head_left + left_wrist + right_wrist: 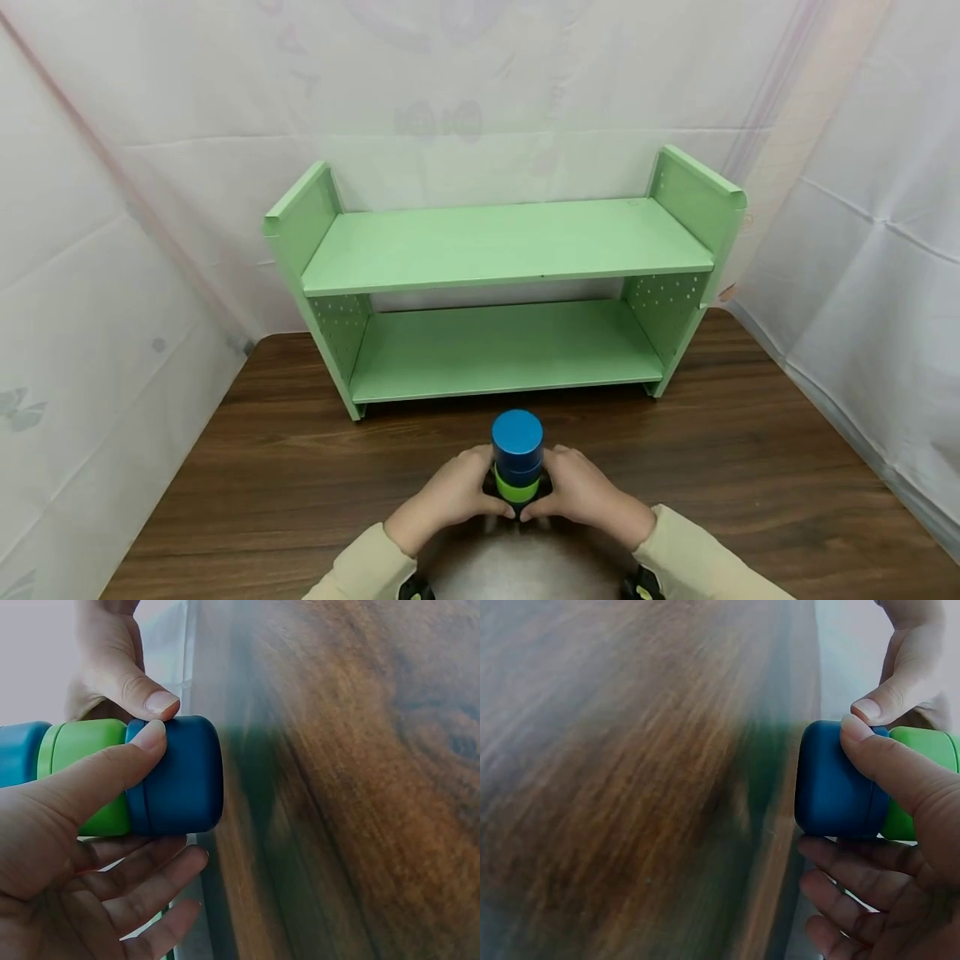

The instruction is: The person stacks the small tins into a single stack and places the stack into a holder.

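A stack of round blue and green canisters (517, 433) stands upright between the two hands, near the front of the table. Its flat blue top faces the head camera, with a green section (517, 488) beneath. From the left side my left hand (460, 490) grips it, and my right hand (579, 490) holds it from the right. Both thumbs meet at the near side, around the lowest blue canister (182, 776) in the left wrist view. The other fingers curve behind that same blue canister (836, 780) in the right wrist view. Whether its base touches the table I cannot tell.
A light green two-tier shelf (510, 242) stands behind the hands, with raised side panels and nothing on either board. Under it lies a dark wood-grain table (300, 475). White patterned sheeting (525, 92) hangs at the back and both sides.
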`<action>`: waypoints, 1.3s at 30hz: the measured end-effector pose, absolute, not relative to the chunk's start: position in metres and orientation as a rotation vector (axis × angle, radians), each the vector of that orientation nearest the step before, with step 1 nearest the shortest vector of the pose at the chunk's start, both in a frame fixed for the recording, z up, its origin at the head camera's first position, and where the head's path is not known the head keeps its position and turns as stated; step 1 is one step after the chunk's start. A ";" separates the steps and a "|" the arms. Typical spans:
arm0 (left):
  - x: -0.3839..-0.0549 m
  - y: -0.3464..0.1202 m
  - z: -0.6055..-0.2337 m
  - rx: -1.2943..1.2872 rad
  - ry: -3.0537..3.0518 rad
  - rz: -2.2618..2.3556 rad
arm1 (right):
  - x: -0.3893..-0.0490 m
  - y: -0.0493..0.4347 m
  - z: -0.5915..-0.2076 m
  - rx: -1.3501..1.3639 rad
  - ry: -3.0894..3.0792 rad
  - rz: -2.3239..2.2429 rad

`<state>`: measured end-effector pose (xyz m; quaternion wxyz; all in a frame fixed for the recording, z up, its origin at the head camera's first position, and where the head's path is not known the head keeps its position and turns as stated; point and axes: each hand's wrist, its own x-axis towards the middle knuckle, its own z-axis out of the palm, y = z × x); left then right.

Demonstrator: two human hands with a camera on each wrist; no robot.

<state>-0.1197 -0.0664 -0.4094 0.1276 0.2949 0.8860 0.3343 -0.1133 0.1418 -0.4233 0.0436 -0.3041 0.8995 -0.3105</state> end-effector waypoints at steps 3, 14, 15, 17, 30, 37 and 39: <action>-0.119 -0.067 -0.406 0.867 2.596 0.954 | -0.113 0.141 -0.420 -0.931 2.757 -0.923; -0.117 -0.068 -0.395 0.903 2.570 0.958 | -0.116 0.139 -0.407 -0.883 2.713 -0.881; -0.118 -0.068 -0.395 0.902 2.569 0.957 | -0.116 0.139 -0.406 -0.885 2.705 -0.885; -0.118 -0.068 -0.394 0.900 2.573 0.951 | -0.116 0.139 -0.404 -0.881 2.688 -0.889; -0.123 -0.071 -0.381 0.920 2.580 0.923 | -0.120 0.135 -0.392 -0.918 2.710 -0.841; -0.129 -0.079 -0.374 0.917 2.591 0.910 | -0.125 0.126 -0.384 -0.897 2.704 -0.838; -0.130 -0.080 -0.372 0.919 2.586 0.918 | -0.126 0.125 -0.382 -0.893 2.705 -0.831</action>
